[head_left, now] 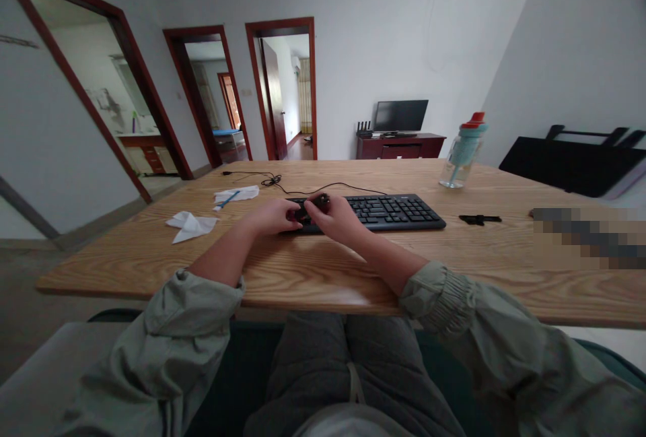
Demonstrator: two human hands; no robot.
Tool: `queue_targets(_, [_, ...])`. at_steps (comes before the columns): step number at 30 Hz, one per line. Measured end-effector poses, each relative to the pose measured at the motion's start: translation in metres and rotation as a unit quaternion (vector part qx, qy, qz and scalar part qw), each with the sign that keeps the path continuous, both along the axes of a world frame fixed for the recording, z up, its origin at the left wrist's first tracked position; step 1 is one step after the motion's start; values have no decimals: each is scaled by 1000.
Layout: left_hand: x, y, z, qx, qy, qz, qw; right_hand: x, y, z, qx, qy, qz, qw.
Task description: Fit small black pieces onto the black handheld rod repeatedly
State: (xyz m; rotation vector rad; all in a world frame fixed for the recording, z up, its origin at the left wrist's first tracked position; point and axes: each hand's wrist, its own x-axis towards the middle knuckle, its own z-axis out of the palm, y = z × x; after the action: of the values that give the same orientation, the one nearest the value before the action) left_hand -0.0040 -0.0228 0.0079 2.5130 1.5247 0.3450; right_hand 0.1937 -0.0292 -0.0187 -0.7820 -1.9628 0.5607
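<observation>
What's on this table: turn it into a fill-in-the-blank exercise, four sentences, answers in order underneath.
1. The left hand and the right hand are close together over one end of the black ____.
2. On the table, the white tissues number ____.
3. The topmost part of the bottle is coloured ____.
4. The tissues lie toward the person's left, while the bottle stands toward the person's ____.

Missing words: keyboard; two; red; right.

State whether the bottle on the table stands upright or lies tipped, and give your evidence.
Upright: the bottle has its base on the table and its red lid at the top.
</observation>
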Motion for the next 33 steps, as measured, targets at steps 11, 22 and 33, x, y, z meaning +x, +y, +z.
queue_targets(11, [-18, 3, 1, 28, -22, 35, 999, 10, 16, -1, -44, -6, -79, 996])
queue_targets(22, [-30, 6, 4, -47, -14, 0, 999, 10, 18, -4, -24, 4, -57, 998])
queue_targets(33, [-23, 6, 1, -19, 18, -9, 1000, 15, 10, 2, 19, -54, -42, 997])
